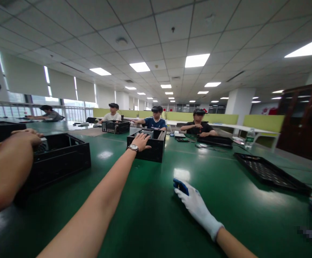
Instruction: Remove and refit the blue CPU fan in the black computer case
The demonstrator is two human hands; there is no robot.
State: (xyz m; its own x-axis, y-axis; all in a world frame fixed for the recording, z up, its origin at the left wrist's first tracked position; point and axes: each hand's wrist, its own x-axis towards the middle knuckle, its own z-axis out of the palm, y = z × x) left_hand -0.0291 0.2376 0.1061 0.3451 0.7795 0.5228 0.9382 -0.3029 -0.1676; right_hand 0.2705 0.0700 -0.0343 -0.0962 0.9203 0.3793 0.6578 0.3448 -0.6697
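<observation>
The left hand (142, 140) rests flat on the open black metal case (146, 145) mid-table, gripping nothing; the gloved right hand (195, 204) lies closed on a blue tool (180, 185), not yet used.

No text, label, brand or number can be read anywhere. The red ornaments on the far white wall (268, 110) at about two o'clock may carry signs, but they are too small and blurred to make out — and the label on the clear plastic bottle (249, 137) is likewise unreadable.
</observation>
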